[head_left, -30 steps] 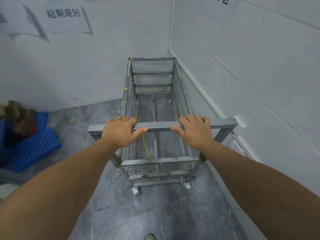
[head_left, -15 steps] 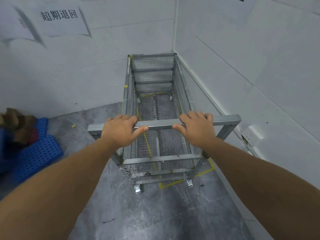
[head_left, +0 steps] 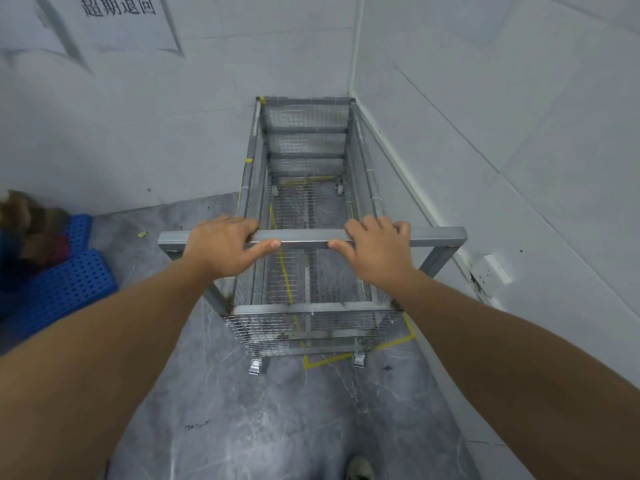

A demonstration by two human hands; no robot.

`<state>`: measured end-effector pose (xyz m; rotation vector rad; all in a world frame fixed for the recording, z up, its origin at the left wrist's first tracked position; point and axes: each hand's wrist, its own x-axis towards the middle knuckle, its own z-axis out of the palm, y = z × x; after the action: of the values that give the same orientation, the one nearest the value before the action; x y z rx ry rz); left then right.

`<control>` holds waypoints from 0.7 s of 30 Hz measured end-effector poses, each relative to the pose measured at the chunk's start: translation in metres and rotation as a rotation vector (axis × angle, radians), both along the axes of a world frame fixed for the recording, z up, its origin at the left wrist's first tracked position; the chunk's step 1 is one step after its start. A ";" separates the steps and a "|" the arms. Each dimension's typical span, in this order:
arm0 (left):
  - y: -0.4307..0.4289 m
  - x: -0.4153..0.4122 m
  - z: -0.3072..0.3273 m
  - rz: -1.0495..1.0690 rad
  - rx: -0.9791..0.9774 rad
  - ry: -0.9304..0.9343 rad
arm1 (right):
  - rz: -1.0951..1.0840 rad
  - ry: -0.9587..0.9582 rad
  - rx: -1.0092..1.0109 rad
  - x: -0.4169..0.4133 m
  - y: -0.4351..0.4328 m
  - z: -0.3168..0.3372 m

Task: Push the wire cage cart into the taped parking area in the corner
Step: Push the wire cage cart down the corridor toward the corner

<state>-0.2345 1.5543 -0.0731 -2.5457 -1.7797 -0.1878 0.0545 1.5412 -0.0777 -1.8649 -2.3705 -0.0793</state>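
The empty wire cage cart [head_left: 308,327] stands lengthwise in the corner, its far end against the back wall and its right side along the right wall. My left hand [head_left: 221,247] and my right hand [head_left: 377,251] both grip its metal handle bar [head_left: 304,235]. Yellow floor tape [head_left: 325,361] shows just behind the cart's near casters and at its right rear corner. More yellow tape is visible through the mesh floor.
Blue perforated plastic pallets [head_left: 65,285] with brown cardboard scraps on them lie at the left by the back wall. A wall socket [head_left: 491,273] sits low on the right wall. Grey stone floor stretches behind the cart. The tip of a shoe [head_left: 360,469] shows at the bottom.
The cart has rolled forward into the corner with both hands on the bar. The yellow tape behind its near wheels has come into view.
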 end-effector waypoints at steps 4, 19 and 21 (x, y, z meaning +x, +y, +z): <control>0.001 0.000 0.000 -0.005 0.010 0.014 | 0.011 -0.009 0.017 0.001 0.001 -0.004; -0.003 0.004 -0.002 0.033 0.025 0.104 | -0.001 -0.003 0.101 0.001 0.001 -0.009; -0.002 0.003 -0.003 0.033 0.026 0.120 | 0.003 0.004 0.121 0.001 0.001 -0.010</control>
<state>-0.2315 1.5522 -0.0760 -2.4516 -1.7631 -0.0559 0.0554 1.5421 -0.0882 -1.8053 -2.3102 -0.2137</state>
